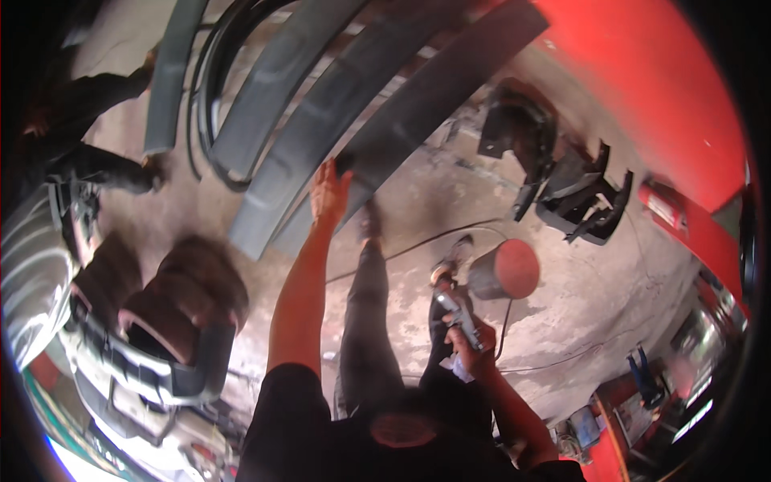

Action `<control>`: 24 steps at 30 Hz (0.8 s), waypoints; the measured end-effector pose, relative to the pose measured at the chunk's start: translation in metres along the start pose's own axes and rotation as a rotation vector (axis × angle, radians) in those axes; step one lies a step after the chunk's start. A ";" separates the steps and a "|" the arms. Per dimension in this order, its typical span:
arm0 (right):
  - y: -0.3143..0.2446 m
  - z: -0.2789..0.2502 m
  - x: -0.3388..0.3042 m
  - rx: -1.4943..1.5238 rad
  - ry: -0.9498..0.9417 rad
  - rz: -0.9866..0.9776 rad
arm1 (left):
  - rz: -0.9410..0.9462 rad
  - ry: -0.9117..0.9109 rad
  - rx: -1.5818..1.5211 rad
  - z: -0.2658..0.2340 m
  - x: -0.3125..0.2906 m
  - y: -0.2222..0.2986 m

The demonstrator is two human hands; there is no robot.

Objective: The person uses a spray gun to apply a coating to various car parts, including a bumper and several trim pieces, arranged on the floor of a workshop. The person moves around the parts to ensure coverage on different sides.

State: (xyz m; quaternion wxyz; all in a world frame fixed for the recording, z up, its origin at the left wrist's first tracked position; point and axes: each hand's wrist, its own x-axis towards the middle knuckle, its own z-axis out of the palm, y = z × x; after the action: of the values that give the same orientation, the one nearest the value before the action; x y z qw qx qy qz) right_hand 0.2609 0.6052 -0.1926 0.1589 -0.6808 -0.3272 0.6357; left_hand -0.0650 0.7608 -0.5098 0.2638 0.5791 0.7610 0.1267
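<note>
My left hand (329, 193) reaches forward with its fingers stretched out, on or just above the near end of a long dark grey panel (418, 112); I cannot tell if it touches. Several similar panels, such as a middle dark strip (313, 120), lie side by side to its left. In my right hand (475, 344) is a silver-grey handheld grinder (458, 314), held low by my right leg. The grinder's round tan head (442, 275) points away from me, beside a red-topped round bucket or stool (514, 269).
Black moulded plastic parts (582, 197) lie on the floor at right, near a red car panel (642, 72). A thin dark cable (434, 237) crosses the concrete. Worn tyres (189, 285) stand at left. Another person's dark sleeve (104, 92) shows at far left.
</note>
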 end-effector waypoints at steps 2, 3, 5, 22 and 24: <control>-0.001 0.006 0.006 -0.088 -0.023 -0.143 | -0.062 -0.043 0.021 0.000 0.010 -0.005; -0.007 0.011 0.009 -0.097 -0.013 -0.185 | -0.091 -0.073 0.038 0.003 0.015 -0.010; 0.002 0.012 0.012 -0.128 0.017 -0.185 | -0.153 -0.065 0.022 0.001 0.019 -0.006; 0.028 -0.012 0.012 -0.001 0.104 -0.068 | -0.096 0.036 -0.048 0.016 0.017 -0.008; 0.033 -0.004 0.013 0.056 0.159 -0.195 | -0.141 0.025 0.038 0.013 0.011 -0.004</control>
State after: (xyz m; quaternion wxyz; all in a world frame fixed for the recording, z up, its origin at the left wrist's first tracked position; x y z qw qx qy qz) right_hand 0.2728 0.5899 -0.2231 0.2642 -0.6895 -0.3603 0.5700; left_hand -0.0633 0.7683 -0.5258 0.2515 0.5271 0.8055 0.1006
